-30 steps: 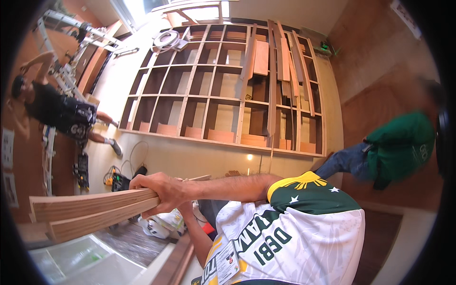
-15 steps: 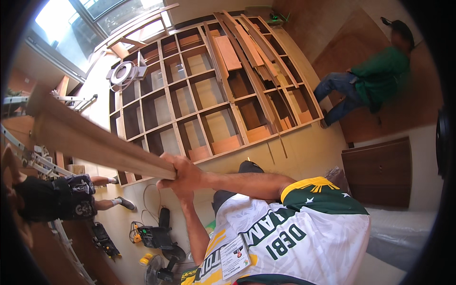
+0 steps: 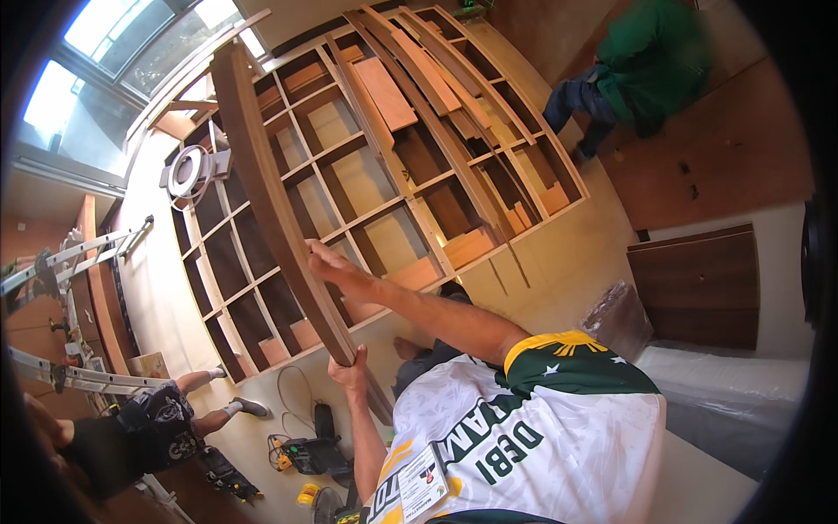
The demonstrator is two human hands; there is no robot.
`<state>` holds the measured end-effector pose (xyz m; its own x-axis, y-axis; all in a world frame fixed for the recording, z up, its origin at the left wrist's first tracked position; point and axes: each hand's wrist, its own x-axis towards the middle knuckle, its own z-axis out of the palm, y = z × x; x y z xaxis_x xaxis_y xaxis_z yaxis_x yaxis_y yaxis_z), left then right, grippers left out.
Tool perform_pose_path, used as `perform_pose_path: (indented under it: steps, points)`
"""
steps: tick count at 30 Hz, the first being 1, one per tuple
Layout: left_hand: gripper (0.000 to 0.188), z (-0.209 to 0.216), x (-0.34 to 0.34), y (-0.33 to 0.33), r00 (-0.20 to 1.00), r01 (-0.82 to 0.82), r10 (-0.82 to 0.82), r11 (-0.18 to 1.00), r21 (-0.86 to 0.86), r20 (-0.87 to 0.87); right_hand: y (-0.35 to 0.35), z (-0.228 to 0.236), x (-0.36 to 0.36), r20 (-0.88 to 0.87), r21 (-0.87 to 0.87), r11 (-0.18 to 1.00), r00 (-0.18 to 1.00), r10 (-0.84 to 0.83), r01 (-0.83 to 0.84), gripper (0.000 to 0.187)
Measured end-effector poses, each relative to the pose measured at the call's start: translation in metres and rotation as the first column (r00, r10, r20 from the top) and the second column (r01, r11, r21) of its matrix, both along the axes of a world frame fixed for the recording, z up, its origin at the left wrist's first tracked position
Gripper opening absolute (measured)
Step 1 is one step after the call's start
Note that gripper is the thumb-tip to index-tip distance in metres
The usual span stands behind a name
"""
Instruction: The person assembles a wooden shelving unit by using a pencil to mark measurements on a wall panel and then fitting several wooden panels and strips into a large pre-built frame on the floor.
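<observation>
A long brown wooden board runs from beside my body up across the grid frame toward the window. My left hand is wrapped round its near part, close to my waist. Farther along, my right hand grips the board's right edge, its fingertips partly hidden by the wood. Behind the board lies a large wooden grid frame of open square cells, low on the floor. Loose planks and strips rest across the frame's right half.
On the frame's left sits a round ring-shaped fixture. A ladder and a person in black are at left. A person in green stands at far right. Power tools lie on the floor; a wrapped bundle is at right.
The board has swung from pointing left to pointing away over the grid frame. My hands, close together before, are now apart, the right one farther along. The person in green has shifted upward in view.
</observation>
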<state>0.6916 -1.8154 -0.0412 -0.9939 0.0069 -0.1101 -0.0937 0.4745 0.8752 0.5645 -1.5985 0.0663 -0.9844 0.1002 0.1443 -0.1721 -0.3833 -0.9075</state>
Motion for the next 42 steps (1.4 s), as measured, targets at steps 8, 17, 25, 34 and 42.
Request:
perform_pose_path:
  steps: [8,17,25,34,42]
  points:
    - [0.04,-0.024,0.012,0.099,0.912,-0.086,0.162,0.974,-0.212,0.377,0.287,-0.347,-0.002,0.651,0.74,0.655,0.403,-0.643,-0.15,0.072]
    - [0.047,-0.14,-0.074,0.168,0.771,-0.108,0.376,0.873,-0.476,0.514,0.468,-0.457,-0.021,0.524,0.8,0.312,0.345,-0.779,-0.512,0.095]
    - [0.049,-0.281,-0.233,0.168,0.861,-0.226,0.386,0.874,-0.431,0.332,0.489,-0.5,-0.074,0.15,0.952,-0.04,0.577,-0.803,-0.303,0.085]
    - [0.055,-0.335,-0.345,0.144,0.874,-0.238,0.407,0.835,-0.496,0.266,0.509,-0.488,-0.08,0.439,0.876,0.223,0.513,-0.737,-0.429,0.069]
    - [0.05,-0.363,-0.432,0.109,0.929,-0.227,0.342,0.829,-0.511,0.141,0.491,-0.447,-0.094,0.349,0.885,0.203,0.309,-0.885,-0.419,0.063]
